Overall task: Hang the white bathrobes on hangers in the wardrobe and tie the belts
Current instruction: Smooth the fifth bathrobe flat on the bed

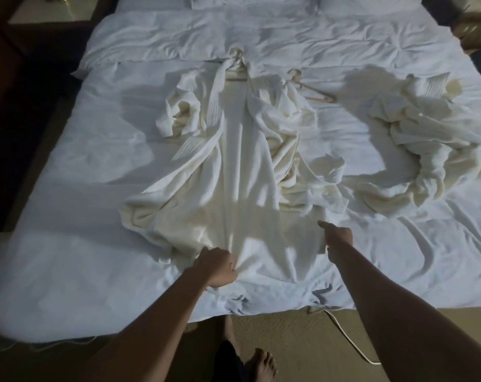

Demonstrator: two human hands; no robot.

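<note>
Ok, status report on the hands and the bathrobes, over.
Left hand grips the spread bathrobe at its hem. Right hand open, reaching over the hem. Second bathrobe bunched on the bed, spare hanger beside.

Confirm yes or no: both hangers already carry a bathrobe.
No. The right hanger lies bare on the bed; the crumpled bathrobe has none.

No text, label or number is readable here. The bathrobes and the bed are plain white.
</note>
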